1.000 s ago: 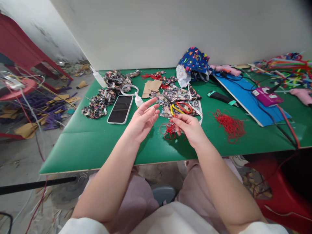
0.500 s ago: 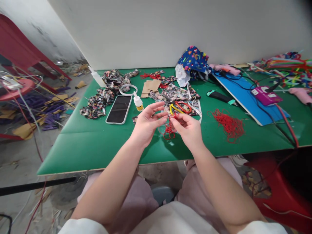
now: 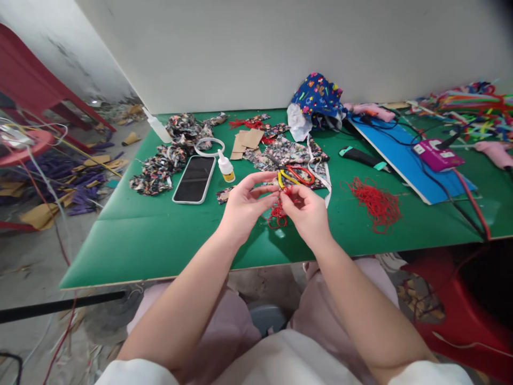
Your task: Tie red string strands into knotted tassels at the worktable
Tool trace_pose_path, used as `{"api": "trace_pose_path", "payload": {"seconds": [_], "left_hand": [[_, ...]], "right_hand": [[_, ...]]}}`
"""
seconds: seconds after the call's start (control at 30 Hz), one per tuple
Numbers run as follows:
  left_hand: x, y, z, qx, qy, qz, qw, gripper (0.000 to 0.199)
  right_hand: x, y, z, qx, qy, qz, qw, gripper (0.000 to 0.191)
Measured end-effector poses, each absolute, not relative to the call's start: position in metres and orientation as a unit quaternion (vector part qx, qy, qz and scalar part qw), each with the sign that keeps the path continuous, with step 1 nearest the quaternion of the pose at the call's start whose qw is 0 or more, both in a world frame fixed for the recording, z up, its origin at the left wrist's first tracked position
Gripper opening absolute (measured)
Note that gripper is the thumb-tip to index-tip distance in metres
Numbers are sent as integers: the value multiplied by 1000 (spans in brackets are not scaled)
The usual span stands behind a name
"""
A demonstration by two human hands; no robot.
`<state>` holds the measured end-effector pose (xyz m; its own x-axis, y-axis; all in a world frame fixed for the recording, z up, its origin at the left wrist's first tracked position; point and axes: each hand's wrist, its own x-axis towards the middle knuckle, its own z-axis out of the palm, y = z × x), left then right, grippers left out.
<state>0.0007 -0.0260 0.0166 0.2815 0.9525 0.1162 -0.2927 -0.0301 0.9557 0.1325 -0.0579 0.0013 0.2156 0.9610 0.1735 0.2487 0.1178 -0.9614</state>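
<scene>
My left hand (image 3: 250, 206) and my right hand (image 3: 306, 211) meet over the green table, thumbs and forefingers pinched close together. Between them is red cord (image 3: 278, 215), its loops hanging below the fingertips. Both hands are closed on it; the exact spot of the grip is partly hidden by the fingers. Just beyond lie pliers (image 3: 301, 175) with red and yellow handles, on a piece of floral fabric (image 3: 284, 152) with white trim. A small glue bottle (image 3: 226, 167) with a yellow label stands left of my left hand. Another heap of red cords (image 3: 374, 206) lies to the right.
A phone (image 3: 194, 180), a white ring (image 3: 209, 145) and bunched floral fabric (image 3: 156, 168) lie left. Cardboard pieces (image 3: 247, 141) are behind. Rightward are a black-and-teal cutter (image 3: 364, 159), a blue board (image 3: 395, 155), a purple box (image 3: 438, 155) with cables, and pink glue guns (image 3: 497, 155).
My left hand has come in to the right, and its fingers have closed to meet my right hand at the red cord. The right hand has hardly moved.
</scene>
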Motion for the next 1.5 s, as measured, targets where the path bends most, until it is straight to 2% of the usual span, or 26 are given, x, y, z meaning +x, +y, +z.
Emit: {"api": "trace_pose_path", "payload": {"seconds": [0.33, 0.77, 1.17, 1.5], "left_hand": [[-1, -25, 18, 481, 329, 504, 637, 37], [5, -29, 14, 577, 350, 508, 536, 30], [2, -23, 13, 529, 333, 507, 593, 34], [-3, -25, 17, 653, 410, 459, 442, 24]], "right_hand": [[134, -56, 1, -552, -490, 382, 556, 16], [133, -55, 0, -572, -521, 332, 540, 14], [135, -53, -6, -531, -471, 422, 565, 16], [136, -53, -1, -482, -393, 522, 583, 16]]}}
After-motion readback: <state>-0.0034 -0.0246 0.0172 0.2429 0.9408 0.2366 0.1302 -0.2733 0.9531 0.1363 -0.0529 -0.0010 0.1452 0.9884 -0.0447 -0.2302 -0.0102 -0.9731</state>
